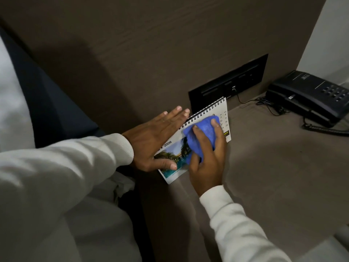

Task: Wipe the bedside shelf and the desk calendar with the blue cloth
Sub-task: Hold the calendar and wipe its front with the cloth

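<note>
Head view: the calendar (207, 112) stands on the shelf (273, 167) just left of centre, its spiral binding on top, running from 8 o'clock up to 2 o'clock. Its face shows "2026", a palm-and-pool photo at the lower left and a date grid at the upper right.

The left hand (156, 137) lies at 9 o'clock of the calendar, fingers straight and close together behind the binding, thumb pressed on the photo, so the card is held between them.

The right hand (207, 159) comes in from 5 o'clock and presses the bunched cloth (196, 135) flat against the calendar's face, fingers spread over it. The cloth covers the middle of the page.

At 2 o'clock of the calendar a black wall panel (228, 84) is set into the headboard, possibly sockets; it is too dark to tell. At 3 o'clock, well apart, sits a black phone (309, 95) with its cords on the shelf.
</note>
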Available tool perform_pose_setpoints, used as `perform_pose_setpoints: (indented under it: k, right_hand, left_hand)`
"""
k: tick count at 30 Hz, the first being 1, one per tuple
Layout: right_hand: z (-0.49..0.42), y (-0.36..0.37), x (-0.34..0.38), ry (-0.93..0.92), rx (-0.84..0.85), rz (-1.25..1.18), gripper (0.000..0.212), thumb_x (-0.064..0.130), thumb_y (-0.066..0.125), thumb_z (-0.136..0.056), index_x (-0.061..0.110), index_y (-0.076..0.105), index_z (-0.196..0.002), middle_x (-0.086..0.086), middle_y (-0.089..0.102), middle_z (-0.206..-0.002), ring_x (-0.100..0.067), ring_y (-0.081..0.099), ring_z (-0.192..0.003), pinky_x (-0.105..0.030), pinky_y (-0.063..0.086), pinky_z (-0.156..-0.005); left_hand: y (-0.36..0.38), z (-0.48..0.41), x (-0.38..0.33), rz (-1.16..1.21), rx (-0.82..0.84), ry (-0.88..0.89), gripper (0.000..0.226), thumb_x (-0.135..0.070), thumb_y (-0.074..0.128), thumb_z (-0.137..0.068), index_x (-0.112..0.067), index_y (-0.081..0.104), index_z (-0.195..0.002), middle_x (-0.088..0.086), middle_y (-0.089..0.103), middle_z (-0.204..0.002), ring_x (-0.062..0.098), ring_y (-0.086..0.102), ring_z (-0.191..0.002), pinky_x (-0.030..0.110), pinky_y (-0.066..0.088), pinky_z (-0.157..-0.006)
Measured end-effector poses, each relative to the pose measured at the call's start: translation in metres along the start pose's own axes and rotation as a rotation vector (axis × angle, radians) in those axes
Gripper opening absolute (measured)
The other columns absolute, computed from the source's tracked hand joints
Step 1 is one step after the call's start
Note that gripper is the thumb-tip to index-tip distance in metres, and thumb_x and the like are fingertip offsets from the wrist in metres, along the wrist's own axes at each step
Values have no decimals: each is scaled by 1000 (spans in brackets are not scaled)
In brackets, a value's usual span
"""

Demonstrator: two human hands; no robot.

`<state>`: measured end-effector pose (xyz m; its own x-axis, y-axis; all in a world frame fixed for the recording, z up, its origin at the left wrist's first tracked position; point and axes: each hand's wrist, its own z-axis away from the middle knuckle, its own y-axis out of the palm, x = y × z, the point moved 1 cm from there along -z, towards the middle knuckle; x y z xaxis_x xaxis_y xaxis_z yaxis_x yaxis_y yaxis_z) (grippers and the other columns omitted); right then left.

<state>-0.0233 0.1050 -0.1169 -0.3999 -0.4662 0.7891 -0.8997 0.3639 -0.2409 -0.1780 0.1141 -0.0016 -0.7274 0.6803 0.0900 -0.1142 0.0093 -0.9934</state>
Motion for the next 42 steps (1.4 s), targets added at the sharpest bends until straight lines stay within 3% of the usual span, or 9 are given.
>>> perform_pose_setpoints:
  k: [7,15,20,23,27,31,34,39,42]
  right_hand:
    - [16,-7,-6,-1,185,160,52,-7,73,-66,15,60,-111,-23,45,-141,-44,42,-128,-44,37,-102]
    - [-36,-13,-4,35,-20,-43,58,0,56,-75,26,52,-126,3,27,-153,-11,23,-142,-10,18,-111]
    - [-1,-12,-14,107,137,87,60,-5,63,-77,20,52,-130,2,23,-155,-16,25,-138,-27,29,-113]
    - [0,-21,-14,125,121,11,60,-8,66,-74,21,56,-125,-4,33,-153,-16,34,-136,-1,22,-104]
    - [-37,-22,-7,152,-26,-92,64,-9,61,-76,26,52,-129,-7,32,-154,16,20,-132,12,19,-89]
    - [-27,-13,-5,187,53,-22,62,-4,60,-80,24,49,-135,6,24,-156,-10,23,-139,-16,27,-112]
    - [3,-17,-10,197,143,-5,60,-5,62,-80,21,51,-132,0,31,-154,-21,34,-139,-41,41,-109]
    - [-24,-26,-6,197,-6,-101,65,-5,61,-77,29,50,-132,1,31,-154,6,21,-137,2,23,-102]
    - [-39,-16,-2,210,4,-64,66,-4,59,-79,26,46,-137,2,26,-157,-2,20,-137,-2,14,-107]
  left_hand:
    - [-3,-2,-1,-8,35,-20,112,-69,49,-82,-2,-7,-152,13,-5,-164,22,-10,-151,42,7,-124]
    - [-2,-2,1,-72,35,-18,112,-76,43,-81,-10,-12,-152,8,-9,-165,19,-13,-151,41,4,-123]
    - [-8,-1,-3,-69,42,-28,110,-73,45,-82,-7,-6,-153,11,-6,-164,22,-10,-151,44,8,-122]
    - [-7,0,-3,-74,45,-28,110,-73,45,-82,-8,-8,-153,9,-8,-165,21,-11,-151,43,7,-123]
    - [-5,-2,-2,-78,38,-26,110,-74,44,-81,-8,-7,-153,8,-6,-165,20,-10,-151,39,3,-122]
    - [-6,-2,-2,-57,36,-27,109,-75,43,-82,-8,-6,-153,7,-5,-165,19,-9,-152,39,4,-121]
    - [-6,-2,-2,-40,42,-32,109,-75,44,-81,-10,-8,-153,5,-6,-165,17,-11,-151,38,3,-121]
    - [-4,-3,0,-29,27,-29,109,-77,43,-81,-13,-9,-153,4,-4,-165,18,-8,-152,42,8,-123]
    - [-5,-3,0,-20,28,-29,109,-76,44,-81,-13,-8,-153,4,-3,-165,18,-7,-152,42,8,-123]
